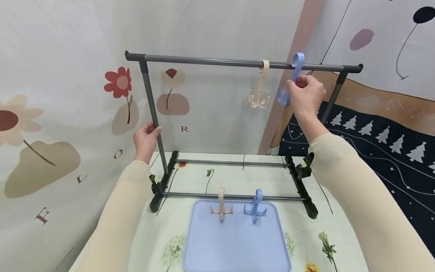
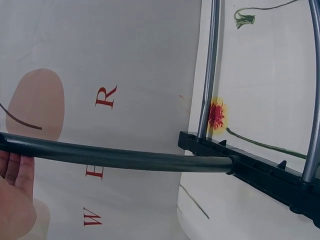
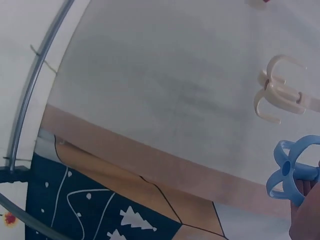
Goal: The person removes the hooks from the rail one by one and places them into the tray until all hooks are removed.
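Note:
My right hand (image 1: 307, 92) pinches the stem of a blue four-prong hanger hook (image 1: 297, 62) at the right part of the rack's top rail. Its curved top overlaps the rail, and its prongs (image 3: 286, 167) hang downward, seen end-on in the right wrist view. Just left of it, a beige hanger hook (image 1: 259, 85) hangs from the same rail. My left hand (image 1: 146, 140) holds the left upright post (image 1: 151, 98) of the dark grey rack about halfway up, with fingers (image 2: 22, 172) against the post in the left wrist view.
A light blue tray (image 1: 236, 245) lies on the table in front of the rack. At its far edge are another beige hook (image 1: 221, 207) and another blue hook (image 1: 255, 207), beside the lower front bar (image 1: 204, 195). Patterned cloth (image 1: 217, 30) hangs behind the rack.

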Action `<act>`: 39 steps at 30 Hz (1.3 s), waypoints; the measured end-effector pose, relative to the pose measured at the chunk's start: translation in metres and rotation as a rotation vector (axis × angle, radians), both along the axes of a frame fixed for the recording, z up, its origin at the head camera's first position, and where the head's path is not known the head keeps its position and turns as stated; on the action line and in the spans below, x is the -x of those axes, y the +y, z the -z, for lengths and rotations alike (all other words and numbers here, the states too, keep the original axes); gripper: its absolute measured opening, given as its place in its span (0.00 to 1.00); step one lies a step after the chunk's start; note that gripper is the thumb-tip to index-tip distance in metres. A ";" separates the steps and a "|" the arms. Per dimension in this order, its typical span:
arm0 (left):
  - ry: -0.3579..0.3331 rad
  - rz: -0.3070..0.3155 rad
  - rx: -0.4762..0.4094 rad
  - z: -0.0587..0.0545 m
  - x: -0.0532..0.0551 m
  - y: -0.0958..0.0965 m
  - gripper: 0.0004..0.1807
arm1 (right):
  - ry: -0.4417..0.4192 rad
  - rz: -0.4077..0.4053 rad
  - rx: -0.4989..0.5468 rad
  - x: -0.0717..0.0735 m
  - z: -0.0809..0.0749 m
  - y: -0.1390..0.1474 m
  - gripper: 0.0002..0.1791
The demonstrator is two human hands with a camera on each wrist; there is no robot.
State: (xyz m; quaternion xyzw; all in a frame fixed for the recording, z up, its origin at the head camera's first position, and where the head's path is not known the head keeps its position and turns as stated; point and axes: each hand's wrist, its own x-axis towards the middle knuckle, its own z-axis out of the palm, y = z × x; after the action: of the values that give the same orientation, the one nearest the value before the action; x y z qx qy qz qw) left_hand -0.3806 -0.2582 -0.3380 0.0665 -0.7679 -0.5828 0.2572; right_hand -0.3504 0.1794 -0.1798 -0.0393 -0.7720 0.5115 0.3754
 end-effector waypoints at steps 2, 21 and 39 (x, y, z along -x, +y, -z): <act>-0.019 0.012 -0.003 0.000 -0.001 -0.001 0.23 | -0.003 -0.013 0.000 -0.004 0.003 0.002 0.22; -0.030 0.049 -0.038 -0.001 -0.005 -0.002 0.24 | 0.025 -0.213 -0.068 -0.045 0.057 0.006 0.21; -0.040 0.049 -0.011 0.001 -0.004 -0.005 0.24 | -0.133 -0.470 -0.001 -0.088 0.127 -0.027 0.18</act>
State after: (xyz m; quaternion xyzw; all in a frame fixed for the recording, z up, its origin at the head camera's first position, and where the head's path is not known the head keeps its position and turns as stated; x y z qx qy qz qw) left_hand -0.3762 -0.2630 -0.3390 0.0607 -0.7712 -0.5916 0.2273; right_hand -0.2619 0.1522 -0.3065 0.1080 -0.7832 0.5805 0.1946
